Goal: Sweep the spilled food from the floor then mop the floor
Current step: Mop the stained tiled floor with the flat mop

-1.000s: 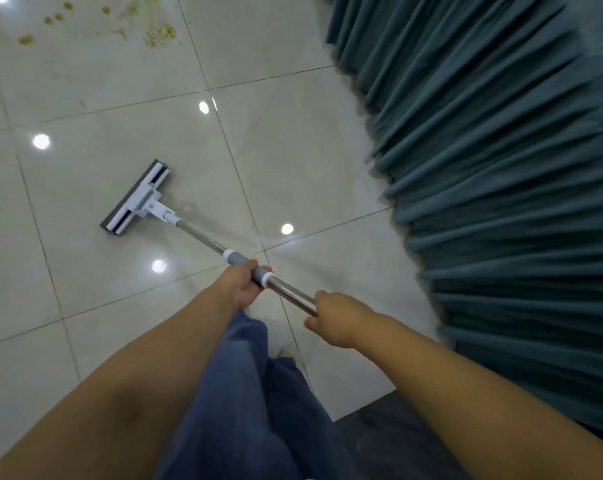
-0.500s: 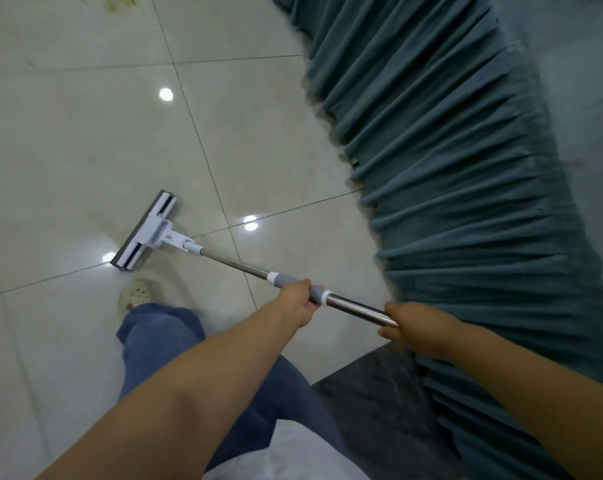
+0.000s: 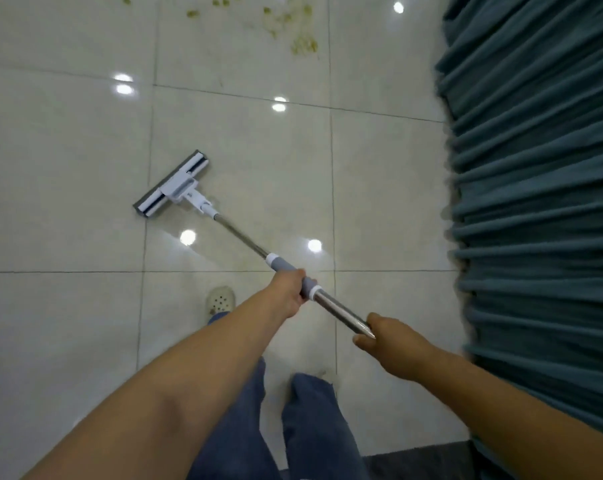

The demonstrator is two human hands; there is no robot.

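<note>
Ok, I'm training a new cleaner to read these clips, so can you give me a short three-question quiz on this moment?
1. True or false: the mop head rests on the spilled food.
2. The left hand grips the mop handle at: A) the grey sleeve; B) the bare metal top end; C) the white joint.
3. Fill in: the right hand holds the handle on the side nearer the teal ____.
Key: 1 false, it lies well short of it; 2 A; 3 curtain.
</note>
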